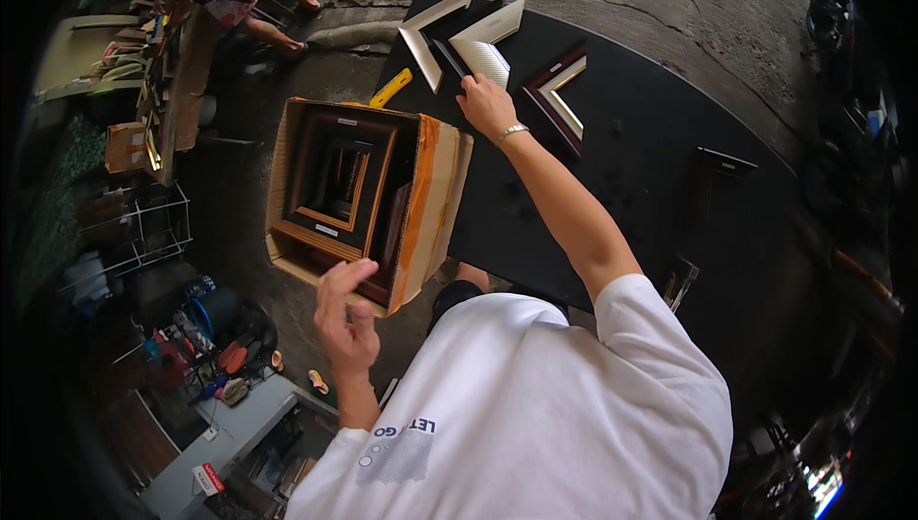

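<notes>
Head view: right hand (pixel 486 104) stretched out over the black tabletop (pixel 612 185), fingers curled down onto a silver frame corner sample (pixel 486 45), gripping its lower end. Second silver corner sample (pixel 428 31) just left of it, dark wood and gold corner sample (pixel 559 95) just right. Left hand (pixel 344 319) raised, loosely open, holding nothing, near the cardboard box (pixel 435 200) of nested brown frames (pixel 339 176). Yellow utility knife (pixel 391 88) beside the box.

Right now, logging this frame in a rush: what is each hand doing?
Left hand: open, empty, raised beside the cardboard box.
Right hand: resting on the silver frame corner; grip cannot be told.
</notes>
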The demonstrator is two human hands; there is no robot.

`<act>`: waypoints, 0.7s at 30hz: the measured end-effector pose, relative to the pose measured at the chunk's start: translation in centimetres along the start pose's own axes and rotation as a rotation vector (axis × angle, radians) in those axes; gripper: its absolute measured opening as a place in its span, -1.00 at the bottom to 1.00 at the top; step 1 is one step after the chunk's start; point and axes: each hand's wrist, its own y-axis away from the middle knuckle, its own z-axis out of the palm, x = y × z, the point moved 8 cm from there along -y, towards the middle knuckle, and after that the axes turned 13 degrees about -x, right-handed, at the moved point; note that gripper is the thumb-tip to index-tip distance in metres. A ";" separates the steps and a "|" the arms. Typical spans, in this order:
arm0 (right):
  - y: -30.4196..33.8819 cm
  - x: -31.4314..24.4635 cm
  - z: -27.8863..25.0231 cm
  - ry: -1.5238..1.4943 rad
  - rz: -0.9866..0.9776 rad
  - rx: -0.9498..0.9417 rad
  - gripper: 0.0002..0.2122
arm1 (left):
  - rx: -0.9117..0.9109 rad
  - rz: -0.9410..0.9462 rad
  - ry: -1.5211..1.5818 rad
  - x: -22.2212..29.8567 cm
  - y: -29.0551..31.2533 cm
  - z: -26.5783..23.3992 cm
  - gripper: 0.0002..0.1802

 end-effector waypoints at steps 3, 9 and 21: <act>-2.6 -0.9 0.2 0.009 -0.017 0.095 -0.78 | 0.026 -0.019 0.015 0.1 2.2 0.5 -0.51; -9.2 -4.3 2.7 -0.032 -0.052 -0.018 -0.78 | 0.164 -0.084 0.142 -3.1 4.5 -1.3 -0.57; -13.7 -1.9 6.8 0.129 0.206 -0.254 -0.66 | 0.272 -0.334 0.237 -16.4 6.8 -8.9 -0.67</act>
